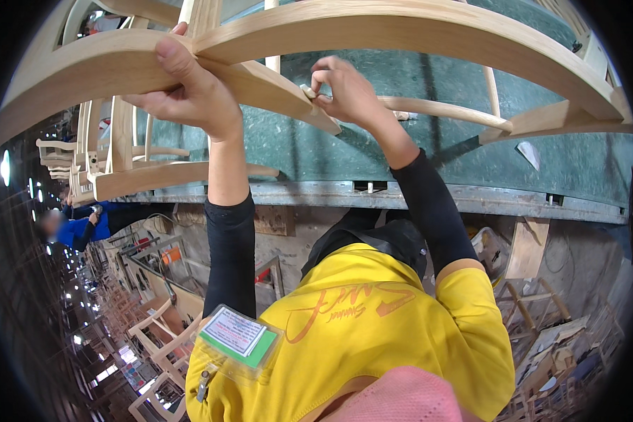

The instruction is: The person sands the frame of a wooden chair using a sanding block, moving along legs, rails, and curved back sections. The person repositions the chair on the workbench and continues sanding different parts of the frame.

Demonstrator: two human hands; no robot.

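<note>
A pale wooden chair frame point(401, 27) with curved rails spans the top of the view over a green work surface point(373, 156). My left hand point(200, 102) grips its broad curved rail near a joint, thumb on the near face and some fingers hidden behind the wood. Between the bent fingers of my right hand point(348, 91) is a small pale piece point(307, 91), held against the tapered wooden leg point(271, 91). Its material is too small to make out.
A metal edge point(443, 195) runs along the front of the work surface. Another wooden frame point(148, 179) lies at the left, and a white scrap point(528, 155) at the right. A person in blue point(91, 225) stands far left. Wooden frames point(165, 344) crowd the floor below.
</note>
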